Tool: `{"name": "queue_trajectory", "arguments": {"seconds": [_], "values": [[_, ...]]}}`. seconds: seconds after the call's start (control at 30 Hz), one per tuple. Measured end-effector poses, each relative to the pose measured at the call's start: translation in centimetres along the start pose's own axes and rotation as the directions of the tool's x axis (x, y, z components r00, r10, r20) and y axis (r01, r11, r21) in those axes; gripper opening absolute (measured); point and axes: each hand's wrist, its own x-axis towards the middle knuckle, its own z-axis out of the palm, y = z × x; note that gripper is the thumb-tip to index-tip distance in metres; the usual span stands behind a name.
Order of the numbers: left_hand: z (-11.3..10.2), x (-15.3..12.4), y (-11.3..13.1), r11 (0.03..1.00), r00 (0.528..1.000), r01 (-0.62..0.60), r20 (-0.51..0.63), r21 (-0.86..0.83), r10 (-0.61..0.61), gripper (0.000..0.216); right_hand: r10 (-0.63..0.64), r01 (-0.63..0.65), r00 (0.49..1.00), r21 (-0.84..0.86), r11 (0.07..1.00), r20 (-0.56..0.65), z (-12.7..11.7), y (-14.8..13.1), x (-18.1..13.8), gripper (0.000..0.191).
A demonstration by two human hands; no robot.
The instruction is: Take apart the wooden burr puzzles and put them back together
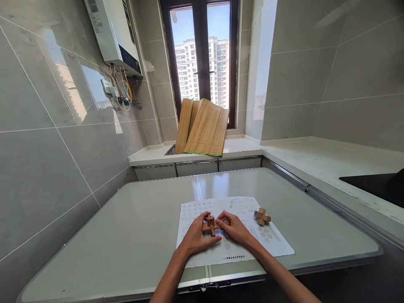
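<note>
Left hand [198, 236]: gripping brown crossed-stick wooden assembly [211, 221] | right hand [234, 228]: at its right end (cannot tell whether pinching) | beneath: white rectangular printed paper sheet [241, 205]

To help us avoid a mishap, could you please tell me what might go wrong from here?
1. The wooden parts are in the left hand, with the right hand's fingertips close against them; a loose grip might let one drop.
2. The block cluster sits at the right edge of the sheet, so a tug on the sheet could shift it.
3. The sheet lies near the table's front edge, so a dropped part could perhaps fall off.
</note>
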Motion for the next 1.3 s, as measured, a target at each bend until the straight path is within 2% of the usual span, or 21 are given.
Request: {"name": "queue_trajectory", "arguments": {"seconds": [0.57, 0.87, 1.0, 1.1, 1.3], "values": [[0.23, -0.29, -0.35, 0.999, 1.000, -0.014, 0.006, 0.035, 0.014, 0.095, 0.047, -0.047, 0.998, -0.010, 0.999, 0.037, -0.05, -0.57, -0.62, 0.047], [0.03, -0.27, 0.26, 0.995, 0.996, -0.088, -0.002, 0.045, 0.089, 0.100, 0.061, -0.071, 0.985, 0.060, 0.996, 0.161, -0.18, -0.20, -0.36, 0.054], [0.04, -0.16, 0.50, 0.994, 0.994, -0.104, -0.043, 0.027, 0.105, 0.108, 0.015, -0.023, 0.995, 0.074, 0.997, 0.098, -0.14, 0.04, -0.21, 0.053], [0.20, -0.06, 0.34, 0.996, 0.995, -0.067, -0.079, -0.055, 0.062, 0.114, -0.023, 0.019, 0.998, 0.076, 0.997, 0.052, -0.13, -0.02, -0.33, 0.047], [0.12, 0.27, 0.43, 0.994, 0.997, 0.021, -0.076, -0.107, -0.029, 0.091, -0.075, 0.071, 0.997, 0.097, 0.993, 0.038, -0.25, -0.47, -0.56, 0.043]]}}
